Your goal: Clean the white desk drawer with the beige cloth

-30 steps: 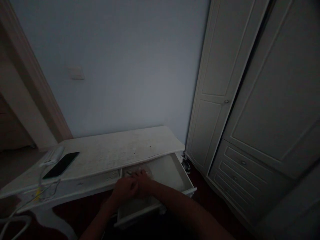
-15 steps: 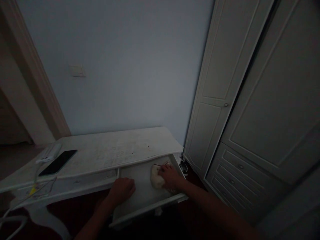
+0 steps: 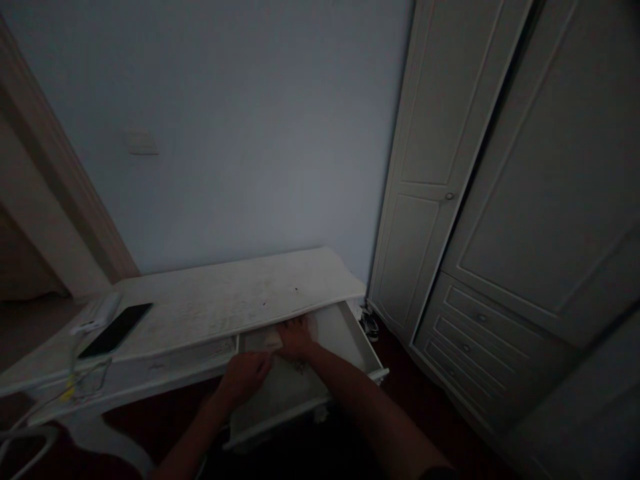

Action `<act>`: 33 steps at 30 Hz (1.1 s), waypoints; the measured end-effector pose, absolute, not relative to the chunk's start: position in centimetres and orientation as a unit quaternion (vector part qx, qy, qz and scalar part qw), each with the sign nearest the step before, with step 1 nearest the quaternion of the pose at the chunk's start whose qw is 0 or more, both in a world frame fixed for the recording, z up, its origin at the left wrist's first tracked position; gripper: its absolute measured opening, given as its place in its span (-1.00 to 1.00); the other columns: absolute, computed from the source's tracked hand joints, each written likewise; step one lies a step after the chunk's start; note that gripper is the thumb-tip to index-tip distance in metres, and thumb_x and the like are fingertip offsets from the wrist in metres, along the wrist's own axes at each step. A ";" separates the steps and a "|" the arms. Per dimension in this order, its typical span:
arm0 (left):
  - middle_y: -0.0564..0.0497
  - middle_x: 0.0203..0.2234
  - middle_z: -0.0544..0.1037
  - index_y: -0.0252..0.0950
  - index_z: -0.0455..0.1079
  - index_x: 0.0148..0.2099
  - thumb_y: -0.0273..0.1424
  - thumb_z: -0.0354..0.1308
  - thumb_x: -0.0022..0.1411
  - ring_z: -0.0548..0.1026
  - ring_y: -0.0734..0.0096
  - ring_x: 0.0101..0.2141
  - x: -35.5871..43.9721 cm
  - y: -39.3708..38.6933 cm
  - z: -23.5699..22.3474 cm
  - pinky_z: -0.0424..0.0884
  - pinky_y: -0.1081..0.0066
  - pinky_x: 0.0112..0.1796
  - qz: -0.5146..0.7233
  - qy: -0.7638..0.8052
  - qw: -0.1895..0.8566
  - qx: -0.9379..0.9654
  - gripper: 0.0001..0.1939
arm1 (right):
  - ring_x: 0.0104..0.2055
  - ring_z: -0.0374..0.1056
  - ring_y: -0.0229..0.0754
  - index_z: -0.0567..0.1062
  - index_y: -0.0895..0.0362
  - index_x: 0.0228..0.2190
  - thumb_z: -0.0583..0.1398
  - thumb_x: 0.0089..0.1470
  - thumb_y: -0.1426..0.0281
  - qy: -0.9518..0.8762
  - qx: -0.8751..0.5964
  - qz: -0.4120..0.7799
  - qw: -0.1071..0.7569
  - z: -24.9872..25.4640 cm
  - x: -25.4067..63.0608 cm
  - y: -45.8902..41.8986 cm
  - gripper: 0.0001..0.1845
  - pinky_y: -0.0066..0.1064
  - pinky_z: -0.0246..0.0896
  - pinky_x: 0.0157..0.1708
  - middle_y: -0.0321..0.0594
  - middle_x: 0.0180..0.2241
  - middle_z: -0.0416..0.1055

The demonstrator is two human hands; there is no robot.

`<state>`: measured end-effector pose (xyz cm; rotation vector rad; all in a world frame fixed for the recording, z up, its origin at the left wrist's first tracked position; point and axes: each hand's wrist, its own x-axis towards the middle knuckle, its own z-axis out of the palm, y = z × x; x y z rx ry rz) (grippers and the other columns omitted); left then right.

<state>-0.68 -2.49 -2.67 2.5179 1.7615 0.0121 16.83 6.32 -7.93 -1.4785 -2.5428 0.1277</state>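
Note:
A white desk has its right-hand drawer pulled out. My right hand reaches into the back of the drawer, fingers laid over a pale, flat thing that I cannot make out in the dim light. My left hand rests with curled fingers at the drawer's left front corner; what it holds, if anything, is hidden.
A black phone and a white charger block with a cable lie on the desk's left end. A tall white wardrobe with lower drawers stands to the right. A door frame stands at the left.
My right hand has moved from the drawer's right side, where it held a pale rounded object, to the back middle of the drawer. The left hand has barely moved.

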 end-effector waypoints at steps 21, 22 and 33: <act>-0.24 0.49 -0.01 -0.17 -0.03 0.53 0.09 0.34 0.06 0.10 -0.21 0.40 1.1 -1.5 -3.5 0.04 -0.07 0.35 -0.069 0.420 0.082 0.901 0.13 | 0.04 0.36 0.01 0.48 0.09 0.01 0.11 0.36 0.03 -0.898 -0.420 0.084 0.102 -5.0 30.5 -8.1 -0.57 -0.19 0.18 0.04 -0.06 -0.01 0.49; -0.23 0.50 -0.09 -0.15 -0.10 0.54 0.06 0.36 0.04 0.04 -0.20 0.42 1.8 -1.3 -3.5 0.03 -0.07 0.35 -0.086 0.394 0.099 0.910 0.17 | 0.00 0.36 0.03 0.48 0.09 -0.03 0.13 0.33 -0.03 -0.894 -0.433 0.063 0.098 -5.3 31.5 -8.9 -0.52 -0.18 0.17 0.02 -0.07 -0.05 0.49; -0.10 0.53 -0.24 -0.06 -0.14 0.54 -0.35 0.20 0.20 -0.16 -0.05 0.47 7.1 1.8 -5.9 0.01 -0.03 0.37 -0.096 0.365 0.086 0.922 -0.05 | -0.13 0.38 -0.04 0.44 0.09 -0.21 0.20 0.29 -0.04 -0.887 -0.449 -0.034 0.104 -8.6 32.6 -9.0 -0.57 -0.20 0.07 -0.10 -0.21 -0.22 0.53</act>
